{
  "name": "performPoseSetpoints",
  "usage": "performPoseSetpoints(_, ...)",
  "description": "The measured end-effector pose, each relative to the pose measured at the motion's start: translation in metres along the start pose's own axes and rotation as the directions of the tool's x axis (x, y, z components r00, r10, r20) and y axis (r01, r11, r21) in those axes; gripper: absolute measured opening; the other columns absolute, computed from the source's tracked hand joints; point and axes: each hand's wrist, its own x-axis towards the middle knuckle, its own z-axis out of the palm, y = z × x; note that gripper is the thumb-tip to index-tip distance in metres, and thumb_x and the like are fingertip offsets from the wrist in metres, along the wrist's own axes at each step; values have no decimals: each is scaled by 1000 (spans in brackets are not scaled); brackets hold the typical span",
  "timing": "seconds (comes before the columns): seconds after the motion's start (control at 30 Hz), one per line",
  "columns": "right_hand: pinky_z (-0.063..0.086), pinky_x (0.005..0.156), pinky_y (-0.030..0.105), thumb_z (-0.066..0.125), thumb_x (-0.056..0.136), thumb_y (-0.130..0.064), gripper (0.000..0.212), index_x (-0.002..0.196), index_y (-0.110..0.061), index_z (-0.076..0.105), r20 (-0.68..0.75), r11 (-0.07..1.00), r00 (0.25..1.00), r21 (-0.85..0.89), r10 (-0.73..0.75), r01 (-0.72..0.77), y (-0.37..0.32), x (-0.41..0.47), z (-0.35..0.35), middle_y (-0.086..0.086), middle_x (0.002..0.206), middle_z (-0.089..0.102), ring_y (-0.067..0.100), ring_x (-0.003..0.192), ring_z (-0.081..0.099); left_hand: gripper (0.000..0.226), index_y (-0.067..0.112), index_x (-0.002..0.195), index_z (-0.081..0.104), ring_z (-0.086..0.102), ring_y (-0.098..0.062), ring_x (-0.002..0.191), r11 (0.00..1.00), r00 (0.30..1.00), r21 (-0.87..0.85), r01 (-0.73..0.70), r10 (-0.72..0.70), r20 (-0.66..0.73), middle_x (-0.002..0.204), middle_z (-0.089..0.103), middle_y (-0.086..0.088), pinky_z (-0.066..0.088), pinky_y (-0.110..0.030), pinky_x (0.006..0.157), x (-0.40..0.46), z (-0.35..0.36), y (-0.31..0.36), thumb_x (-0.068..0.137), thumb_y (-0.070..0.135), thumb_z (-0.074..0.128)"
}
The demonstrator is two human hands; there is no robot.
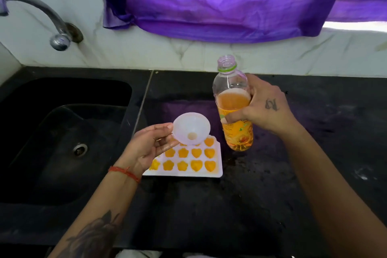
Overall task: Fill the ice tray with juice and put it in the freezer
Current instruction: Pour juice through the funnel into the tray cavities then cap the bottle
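Note:
A white ice tray lies on the black counter, its visible flower and heart cells holding orange juice. My left hand holds a white plastic funnel by its rim, just above the tray's far left part, which it hides. My right hand grips an uncapped clear bottle upright to the right of the tray. The bottle is a bit over half full of orange juice, its base close to or on the counter.
A black sink with a drain sits left of the tray, under a metal tap. White tiles and a purple curtain rise behind the black counter. Pale cloth shows at the counter's front edge.

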Motion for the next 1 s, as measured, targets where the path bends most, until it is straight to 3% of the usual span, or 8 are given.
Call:
performPoseSetpoints(0.17,51,78,35,83,37,-52,83,113,-38,51,-107,995,994,96,13,-3,-18,41,22,-11,99,66,15,91,62,8,1,90,67,69,-13,65,992,993,-69,-105,101,-64,73,71,-11,59,-30,58,35,-17,34,84,1,62)
performPoseSetpoints(0.23,53,80,35,84,38,-49,83,112,-37,51,-133,986,990,166,36,-14,-19,58,37,-9,100,65,15,93,63,6,2,89,66,69,-12,65,982,981,-28,-185,182,-72,75,69,-11,61,-33,63,54,-22,43,85,0,61)
performPoseSetpoints(0.4,51,73,29,88,43,-42,78,110,-31,50,-173,972,978,223,114,-74,-14,88,82,-11,94,61,15,91,62,6,6,87,63,68,-21,81,948,944,90,-306,315,-102,86,68,-13,59,-23,62,102,-28,48,86,0,61)
performPoseSetpoints(0.63,53,83,35,87,50,-43,86,124,-27,47,-228,962,955,238,188,-133,-3,85,123,-3,109,66,18,100,63,12,8,84,60,65,-22,81,932,925,162,-325,349,-151,81,64,-11,57,-19,63,144,-36,35,85,-4,60)
performPoseSetpoints(0.8,52,88,35,86,58,-36,90,133,-24,38,-190,957,967,264,171,-117,-5,79,127,1,120,61,18,108,59,8,11,86,64,67,-28,93,885,916,379,-272,358,-179,89,67,-10,56,-30,75,153,-43,25,83,4,66)
performPoseSetpoints(0.87,51,92,37,86,62,-28,93,138,-23,32,-75,944,979,290,190,-161,-1,78,122,2,127,57,20,114,56,10,11,92,66,66,-26,94,815,904,522,-253,391,-173,96,68,-9,56,-37,82,151,-44,25,82,12,68)
performPoseSetpoints(0.93,48,97,42,84,66,-22,94,142,-23,30,56,911,965,320,257,-261,9,75,113,5,136,51,23,120,52,24,13,102,65,63,-20,93,616,841,739,-271,526,-130,106,65,-9,53,-38,85,145,-44,27,81,22,71)
performPoseSetpoints(1.0,48,97,38,80,72,-19,82,142,-24,35,70,897,951,319,301,-307,23,65,103,7,139,49,23,120,53,34,15,110,62,58,-22,100,416,745,841,-346,666,-23,114,58,-10,50,-38,86,134,-40,32,79,29,71)
